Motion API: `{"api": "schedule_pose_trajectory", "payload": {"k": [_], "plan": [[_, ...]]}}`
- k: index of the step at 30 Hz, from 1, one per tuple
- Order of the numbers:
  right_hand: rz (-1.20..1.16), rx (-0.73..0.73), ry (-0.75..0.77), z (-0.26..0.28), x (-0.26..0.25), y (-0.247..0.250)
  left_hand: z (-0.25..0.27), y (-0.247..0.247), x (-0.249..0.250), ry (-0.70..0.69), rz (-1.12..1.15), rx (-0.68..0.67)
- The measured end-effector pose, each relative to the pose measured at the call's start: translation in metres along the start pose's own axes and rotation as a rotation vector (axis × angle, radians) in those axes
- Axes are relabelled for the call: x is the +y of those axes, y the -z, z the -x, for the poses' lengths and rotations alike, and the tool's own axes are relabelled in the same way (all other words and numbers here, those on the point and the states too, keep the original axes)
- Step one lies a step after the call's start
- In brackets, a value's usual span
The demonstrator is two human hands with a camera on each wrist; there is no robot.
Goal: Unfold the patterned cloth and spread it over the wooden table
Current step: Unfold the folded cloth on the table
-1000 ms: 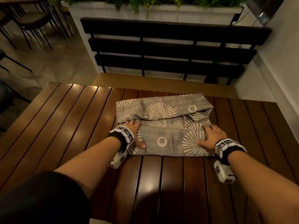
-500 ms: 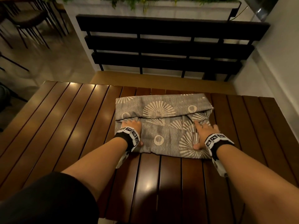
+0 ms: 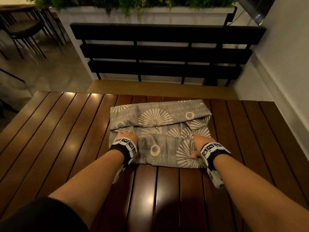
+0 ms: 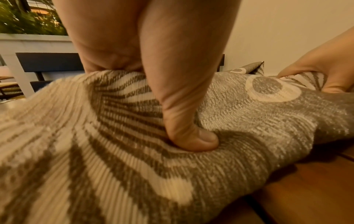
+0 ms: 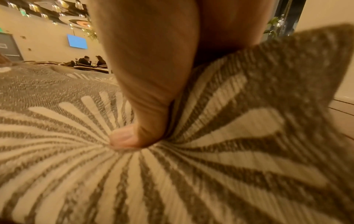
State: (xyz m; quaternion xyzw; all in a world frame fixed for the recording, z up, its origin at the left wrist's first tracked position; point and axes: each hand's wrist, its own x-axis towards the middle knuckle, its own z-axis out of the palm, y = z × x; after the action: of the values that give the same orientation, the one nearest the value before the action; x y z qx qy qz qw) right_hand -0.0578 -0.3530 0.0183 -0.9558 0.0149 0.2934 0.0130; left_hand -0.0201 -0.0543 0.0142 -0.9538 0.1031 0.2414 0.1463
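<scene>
Nearest us, dark glossy slats of the wooden bench [image 3: 80, 131] run away from our body. On them lies the patterned cloth [image 3: 160, 148] — grey ribbed weave with cream sunbursts and rings — folded into a thick rectangle near the bench's far middle. Our left hand [image 3: 127, 136] pinches the near-left fold, thumb dug into the fabric, fingers tucked under the bunched edge. Our right hand [image 3: 199, 143] pinches the near-right fold the same way. Beyond the bench stands a black slatted seat back [image 3: 167, 52] — and behind it a white planter [image 3: 150, 14] with green leaves.
</scene>
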Motion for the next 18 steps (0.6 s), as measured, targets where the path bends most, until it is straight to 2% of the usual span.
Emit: {"api": "schedule_pose_trajectory", "payload": {"k": [5, 9, 13, 15, 18], "plan": [[0.084, 0.052, 0.113, 0.004, -0.007, -0.009, 0.01, 0.007, 0.001, -0.037, 0.034, -0.012], [0.036, 0.139, 0.174, 0.02, -0.02, -0.011, 0.016, 0.006, -0.006, -0.083, -0.01, 0.14], [-0.135, 0.093, 0.251, 0.041, -0.021, -0.011, 0.042, 0.001, -0.024, -0.239, -0.008, 0.279], [-0.198, 0.068, 0.311, 0.061, -0.027, -0.007, 0.065, -0.003, -0.034, -0.343, 0.092, 0.236], [-0.199, 0.014, 0.347, 0.094, -0.043, -0.009, 0.101, -0.015, -0.034, -0.518, 0.182, 0.06]]}}
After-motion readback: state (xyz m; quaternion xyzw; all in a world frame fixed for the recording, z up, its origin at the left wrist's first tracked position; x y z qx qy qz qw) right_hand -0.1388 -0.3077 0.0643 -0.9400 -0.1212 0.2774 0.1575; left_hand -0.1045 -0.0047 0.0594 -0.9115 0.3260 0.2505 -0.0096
